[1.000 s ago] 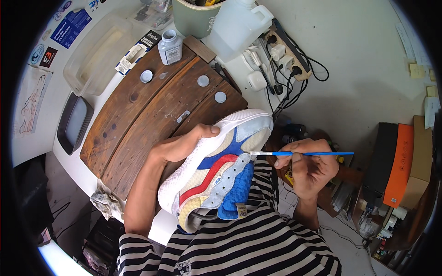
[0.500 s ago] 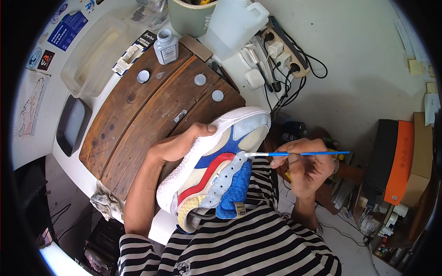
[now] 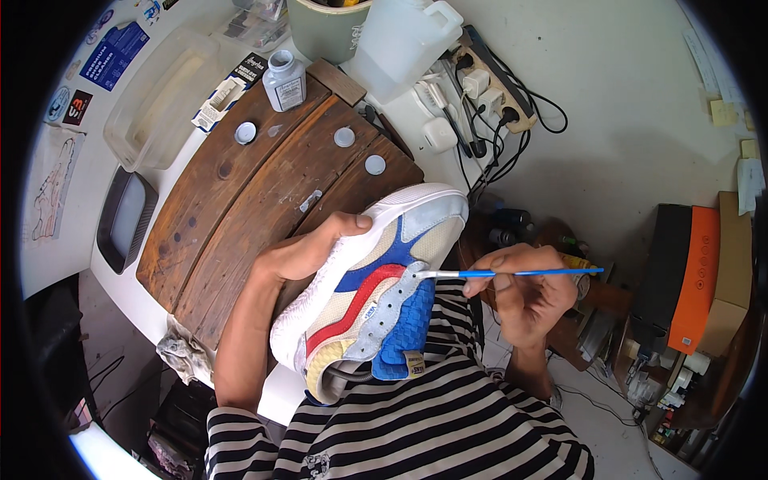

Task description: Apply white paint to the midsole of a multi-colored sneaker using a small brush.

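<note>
A sneaker (image 3: 352, 296) in white, cream, blue, red and pale grey-blue is tilted on its side in front of me, toe up and to the right. My left hand (image 3: 316, 250) grips it by the white sole, thumb on the edge; the other fingers are hidden behind it. Between the fingertips of my right hand (image 3: 524, 292) is a thin paintbrush (image 3: 520, 273) with a blue handle. Its tip touches the upper end of the pale grey-blue eyelet strip. No laces run through the eyelets, and the blue woven tongue flops outward.
On the slatted wooden board (image 3: 232, 208) stand an open paint bottle (image 3: 284, 84) and pale round caps (image 3: 245, 133). Behind are a plastic jug (image 3: 400, 48), a power strip (image 3: 500, 80) with cables, a clear tub (image 3: 152, 112) and a small box (image 3: 228, 94). Shoeboxes (image 3: 696, 272) stand at right.
The brush tip has moved slightly left and down along the eyelet strip, my right hand with it. My left hand keeps its hold on the sneaker.
</note>
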The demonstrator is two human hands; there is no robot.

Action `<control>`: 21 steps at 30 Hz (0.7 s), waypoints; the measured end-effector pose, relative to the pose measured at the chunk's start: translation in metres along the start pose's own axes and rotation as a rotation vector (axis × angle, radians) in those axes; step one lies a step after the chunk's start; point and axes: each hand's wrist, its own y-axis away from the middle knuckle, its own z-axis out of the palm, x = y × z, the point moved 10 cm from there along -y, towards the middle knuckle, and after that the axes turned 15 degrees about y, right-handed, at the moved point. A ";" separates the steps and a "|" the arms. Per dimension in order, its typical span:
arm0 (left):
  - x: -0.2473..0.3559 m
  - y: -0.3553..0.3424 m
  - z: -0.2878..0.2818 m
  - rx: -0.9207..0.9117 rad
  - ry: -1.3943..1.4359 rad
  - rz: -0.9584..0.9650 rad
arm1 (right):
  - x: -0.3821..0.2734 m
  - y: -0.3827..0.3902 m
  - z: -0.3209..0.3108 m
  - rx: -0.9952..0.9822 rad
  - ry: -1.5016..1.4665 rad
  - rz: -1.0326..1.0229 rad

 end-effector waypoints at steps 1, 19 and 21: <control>0.004 0.001 0.001 -0.001 0.000 0.000 | 0.000 -0.001 -0.002 0.000 0.001 0.000; -0.001 -0.001 -0.001 0.009 -0.008 -0.019 | 0.001 0.000 -0.006 0.017 0.002 0.019; -0.003 -0.004 -0.002 -0.006 -0.025 -0.005 | -0.007 -0.002 -0.001 0.003 -0.017 -0.013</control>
